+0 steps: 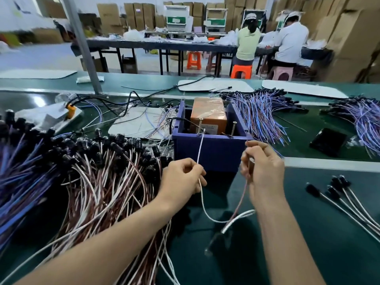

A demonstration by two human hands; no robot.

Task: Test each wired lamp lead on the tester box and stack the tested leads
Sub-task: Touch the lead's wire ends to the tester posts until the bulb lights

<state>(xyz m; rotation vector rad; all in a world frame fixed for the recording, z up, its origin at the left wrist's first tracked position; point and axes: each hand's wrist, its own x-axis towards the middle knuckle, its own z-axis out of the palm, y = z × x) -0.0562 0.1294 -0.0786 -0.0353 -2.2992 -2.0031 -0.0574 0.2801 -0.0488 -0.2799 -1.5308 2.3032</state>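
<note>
Many leads (pixel 98 173) beside tester box (pixel 211 150)

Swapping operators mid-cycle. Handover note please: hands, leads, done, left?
Left hand pinches the white wire, tip at the left screw of the tester box.
Right hand pinches the red wire, tip short of the right screw.
Done: small stack of leads on the right, seemingly tested.
Left: touch the red wire to its screw, stack this lead, then work through the big pile of leads on the left.
</note>
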